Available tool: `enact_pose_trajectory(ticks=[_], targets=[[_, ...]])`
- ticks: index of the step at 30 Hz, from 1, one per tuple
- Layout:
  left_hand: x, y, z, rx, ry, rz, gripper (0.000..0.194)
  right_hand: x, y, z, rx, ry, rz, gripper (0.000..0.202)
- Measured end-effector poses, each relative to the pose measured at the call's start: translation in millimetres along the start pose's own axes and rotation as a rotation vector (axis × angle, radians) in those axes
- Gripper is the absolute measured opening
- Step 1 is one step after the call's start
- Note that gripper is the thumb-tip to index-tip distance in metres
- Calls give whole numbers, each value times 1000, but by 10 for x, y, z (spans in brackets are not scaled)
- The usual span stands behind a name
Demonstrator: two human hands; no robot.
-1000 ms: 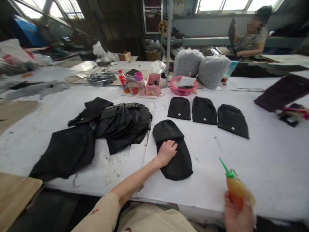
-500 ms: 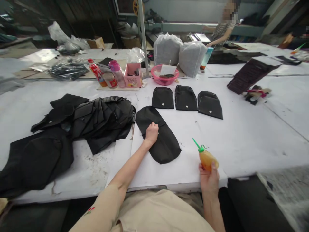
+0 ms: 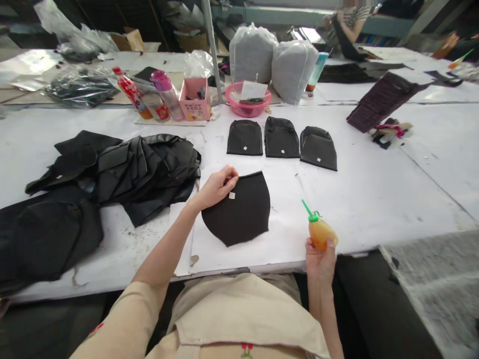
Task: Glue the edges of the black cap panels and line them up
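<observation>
Left hand (image 3: 220,187) pinches a black piece (image 3: 243,212) by its edge | Right hand (image 3: 321,262) grips a bottle (image 3: 322,234) | Squeezing too hard could dribble onto the table (image 3: 366,199)

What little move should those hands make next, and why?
Perhaps the right hand should bring the bottle toward the black piece. That hand holds the bottle apart from the piece, its green nozzle slanting up, while the left hand grips the piece's upper edge near a white tag. That's only my judgement.
</observation>
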State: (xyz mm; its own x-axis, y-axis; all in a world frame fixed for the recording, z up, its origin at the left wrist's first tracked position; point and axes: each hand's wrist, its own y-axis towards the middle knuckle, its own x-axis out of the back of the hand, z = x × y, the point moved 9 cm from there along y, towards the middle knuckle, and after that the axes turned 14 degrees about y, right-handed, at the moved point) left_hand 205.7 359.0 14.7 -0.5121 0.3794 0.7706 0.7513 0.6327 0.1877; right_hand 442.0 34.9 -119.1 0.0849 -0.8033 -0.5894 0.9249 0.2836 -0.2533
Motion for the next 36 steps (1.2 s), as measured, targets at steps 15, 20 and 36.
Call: enact_pose_trajectory(ticks=[15, 20, 36], targets=[[-1248, -41, 163, -224, 409, 253, 29, -536, -94, -277, -109, -279, 233, 50], [-1372, -163, 175, -189, 472, 286, 69, -800, 10, -278, -15, -434, 325, 57], [-1390, -203, 164, -137, 480, 315, 76, -1141, 194, -377, 80, -802, 513, 70]])
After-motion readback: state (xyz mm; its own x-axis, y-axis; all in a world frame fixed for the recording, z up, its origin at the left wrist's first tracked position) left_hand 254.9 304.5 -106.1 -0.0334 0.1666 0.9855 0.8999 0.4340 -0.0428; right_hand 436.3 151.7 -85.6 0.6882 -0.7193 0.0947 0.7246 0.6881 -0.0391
